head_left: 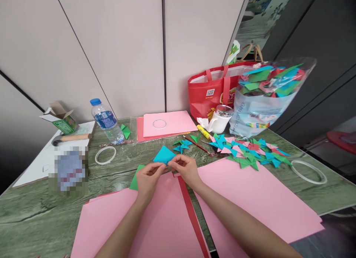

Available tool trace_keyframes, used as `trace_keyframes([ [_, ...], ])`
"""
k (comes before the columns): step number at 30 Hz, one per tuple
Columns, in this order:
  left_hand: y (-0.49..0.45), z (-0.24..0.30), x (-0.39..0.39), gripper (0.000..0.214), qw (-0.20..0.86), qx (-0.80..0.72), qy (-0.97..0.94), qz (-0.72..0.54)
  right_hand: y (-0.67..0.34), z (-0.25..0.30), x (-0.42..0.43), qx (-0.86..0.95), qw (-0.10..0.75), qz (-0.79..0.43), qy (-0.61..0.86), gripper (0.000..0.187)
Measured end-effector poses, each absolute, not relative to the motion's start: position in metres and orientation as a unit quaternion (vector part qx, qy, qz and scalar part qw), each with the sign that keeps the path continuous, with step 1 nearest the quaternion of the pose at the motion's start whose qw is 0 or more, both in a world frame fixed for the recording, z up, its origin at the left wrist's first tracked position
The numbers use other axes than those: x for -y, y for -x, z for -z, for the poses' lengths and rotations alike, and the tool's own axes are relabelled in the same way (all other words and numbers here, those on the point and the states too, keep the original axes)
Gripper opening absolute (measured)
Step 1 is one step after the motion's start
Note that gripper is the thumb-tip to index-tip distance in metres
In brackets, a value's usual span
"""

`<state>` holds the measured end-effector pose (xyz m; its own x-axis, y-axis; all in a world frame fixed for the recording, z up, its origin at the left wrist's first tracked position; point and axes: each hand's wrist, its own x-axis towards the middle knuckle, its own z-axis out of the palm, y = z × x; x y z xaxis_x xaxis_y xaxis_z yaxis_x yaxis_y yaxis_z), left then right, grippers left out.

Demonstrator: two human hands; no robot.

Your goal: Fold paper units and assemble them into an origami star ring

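Observation:
A blue piece of folded paper (164, 154) is held up between my two hands, its pointed top facing away from me. My left hand (148, 178) pinches its lower left edge with thumb and forefinger. At the lower right edge, my right hand (187, 169) grips it the same way. Part of the paper's lower edge is hidden by my fingertips. Beside my left hand lies a green folded paper (136, 179), partly covered by that hand. Large pink sheets (164, 217) with red paper showing along one side lie beneath my forearms.
Folded paper stars (247, 150) spread at the right, before a white mug (221, 119), a glue stick (203, 132) and a plastic bag of paper pieces (258, 102). A red bag (205, 96) stands behind. Leftward are a water bottle (104, 121), tape roll (105, 155) and hammer (72, 138).

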<state>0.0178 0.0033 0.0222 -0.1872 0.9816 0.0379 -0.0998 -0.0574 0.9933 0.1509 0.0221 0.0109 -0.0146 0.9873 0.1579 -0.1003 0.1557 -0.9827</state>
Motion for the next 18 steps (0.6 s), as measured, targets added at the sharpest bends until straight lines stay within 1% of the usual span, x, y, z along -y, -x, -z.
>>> trace_keyframes([
  [4,-0.0201,-0.0209,-0.0028,0.013,0.474,-0.506,-0.413,-0.591,-0.1469,-0.0115,-0.0196,0.495,0.580,-0.482,0.432,0.020],
  [7,-0.0217,-0.0199,-0.0023,0.017,0.487,-0.495,-0.393,-0.603,-0.1452,-0.0104,-0.0194,0.458,0.608,-0.502,0.411,0.030],
  [10,-0.0222,-0.0208,-0.0021,0.028,0.519,-0.463,-0.381,-0.610,-0.1453,-0.0081,-0.0208,0.448,0.605,-0.528,0.394,0.039],
  [15,-0.0216,-0.0232,-0.0033,0.055,0.549,-0.443,-0.363,-0.609,-0.1464,-0.0046,-0.0222,0.444,0.594,-0.542,0.396,0.045],
  [16,-0.0212,-0.0230,-0.0038,0.057,0.552,-0.447,-0.357,-0.606,-0.1465,-0.0039,-0.0224,0.444,0.592,-0.545,0.394,0.045],
  [18,-0.0203,-0.0217,-0.0049,0.055,0.561,-0.455,-0.349,-0.597,-0.1465,-0.0028,-0.0227,0.445,0.589,-0.552,0.388,0.044],
])
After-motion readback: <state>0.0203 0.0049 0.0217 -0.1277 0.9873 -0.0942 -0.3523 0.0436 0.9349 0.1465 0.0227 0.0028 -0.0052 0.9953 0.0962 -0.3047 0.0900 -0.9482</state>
